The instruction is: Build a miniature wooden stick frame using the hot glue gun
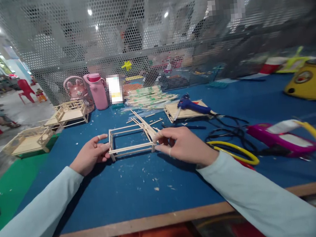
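A small rectangular frame of thin wooden sticks [131, 149] stands on short legs on the blue table, between my two hands. My left hand [91, 153] pinches its left front corner with thumb and fingers. At the right front corner, my right hand [181, 144] grips the frame between thumb and forefinger. Just behind the right side, several loose wooden sticks [140, 117] lie crossed, partly behind the frame. A blue glue gun [194, 105] rests on a slatted wooden piece [171, 111] farther back.
Finished-looking miniature wooden beds [34, 141] stand at the left. Behind are a pink flask [98, 92] and a pile of bundled sticks [147, 96]. Black cables [230, 127], a yellow hose loop [250, 158], a magenta tool [289, 140] and a yellow container [309, 81] occupy the right.
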Tool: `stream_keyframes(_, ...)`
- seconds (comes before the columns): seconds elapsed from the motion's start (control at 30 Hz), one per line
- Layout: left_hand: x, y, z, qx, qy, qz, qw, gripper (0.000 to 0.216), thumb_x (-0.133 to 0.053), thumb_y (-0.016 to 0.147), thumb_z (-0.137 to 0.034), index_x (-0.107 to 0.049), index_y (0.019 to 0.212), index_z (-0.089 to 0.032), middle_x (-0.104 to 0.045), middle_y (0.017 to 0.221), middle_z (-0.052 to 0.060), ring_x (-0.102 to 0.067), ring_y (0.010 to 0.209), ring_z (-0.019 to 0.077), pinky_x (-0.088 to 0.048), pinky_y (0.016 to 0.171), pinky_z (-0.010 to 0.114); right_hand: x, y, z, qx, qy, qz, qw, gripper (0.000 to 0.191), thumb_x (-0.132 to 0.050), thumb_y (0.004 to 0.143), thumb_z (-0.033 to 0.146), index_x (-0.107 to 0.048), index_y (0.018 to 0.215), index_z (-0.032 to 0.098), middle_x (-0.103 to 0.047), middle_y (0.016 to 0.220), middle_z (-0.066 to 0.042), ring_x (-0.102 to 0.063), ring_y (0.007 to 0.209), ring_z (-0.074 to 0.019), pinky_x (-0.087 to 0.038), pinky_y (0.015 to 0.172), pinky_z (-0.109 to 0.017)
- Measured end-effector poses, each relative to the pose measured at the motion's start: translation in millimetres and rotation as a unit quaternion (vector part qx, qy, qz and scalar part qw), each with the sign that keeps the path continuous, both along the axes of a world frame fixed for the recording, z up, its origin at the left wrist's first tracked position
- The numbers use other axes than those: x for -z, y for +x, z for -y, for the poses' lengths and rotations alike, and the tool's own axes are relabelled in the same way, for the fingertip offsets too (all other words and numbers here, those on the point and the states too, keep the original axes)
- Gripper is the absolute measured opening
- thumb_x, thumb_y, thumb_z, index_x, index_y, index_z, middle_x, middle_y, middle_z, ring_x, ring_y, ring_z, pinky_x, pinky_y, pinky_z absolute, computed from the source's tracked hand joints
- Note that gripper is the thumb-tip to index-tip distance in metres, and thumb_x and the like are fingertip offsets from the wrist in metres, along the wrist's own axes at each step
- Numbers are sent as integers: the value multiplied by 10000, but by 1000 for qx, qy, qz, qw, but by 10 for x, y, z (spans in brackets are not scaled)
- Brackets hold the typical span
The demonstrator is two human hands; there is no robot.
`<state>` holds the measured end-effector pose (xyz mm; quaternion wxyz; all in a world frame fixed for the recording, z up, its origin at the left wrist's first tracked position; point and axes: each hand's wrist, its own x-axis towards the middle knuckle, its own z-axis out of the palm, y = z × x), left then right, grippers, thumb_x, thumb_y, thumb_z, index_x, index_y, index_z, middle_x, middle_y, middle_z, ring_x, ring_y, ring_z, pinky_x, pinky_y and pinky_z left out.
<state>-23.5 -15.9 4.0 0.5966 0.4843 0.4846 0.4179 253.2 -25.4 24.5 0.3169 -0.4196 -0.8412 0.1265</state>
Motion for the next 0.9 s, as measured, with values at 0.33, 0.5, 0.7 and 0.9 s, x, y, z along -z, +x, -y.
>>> stream_keyframes(0.33,-4,3,0,4,6,-20,1000,587,-728,667,-289,-414,1140,-137,-544,528,-54,-484,428,69,-374,408,149,56,2,-40,-9,28,17,999,88,-611,753,177,-697,738,183,-700,709,-14,-608,632,-119,-429,598,-225)
stream_keyframes(0.5,30,-3,13,-91,163,-197,962,426,-582,777,-386,-521,1104,-120,-517,613,-29,-459,478,96,-393,467,232,44,-5,-34,-14,48,25,998,92,-602,760,179,-680,712,184,-680,688,-10,-592,622,-116,-426,598,-226)
stream_keyframes(0.7,-19,168,204,-101,579,-467,661,189,-580,839,-337,-685,930,-209,-664,831,45,-552,815,189,-367,756,346,32,-9,-34,-15,51,39,998,119,-582,781,222,-674,710,196,-660,667,-10,-575,596,-116,-419,572,-228)
stream_keyframes(0.9,-7,385,225,-72,616,-525,583,162,-559,868,-328,-687,871,-229,-704,781,-1,-529,741,164,-276,733,357,49,2,-31,-7,46,44,998,125,-581,787,230,-692,736,204,-695,707,-15,-610,641,-132,-443,607,-240)
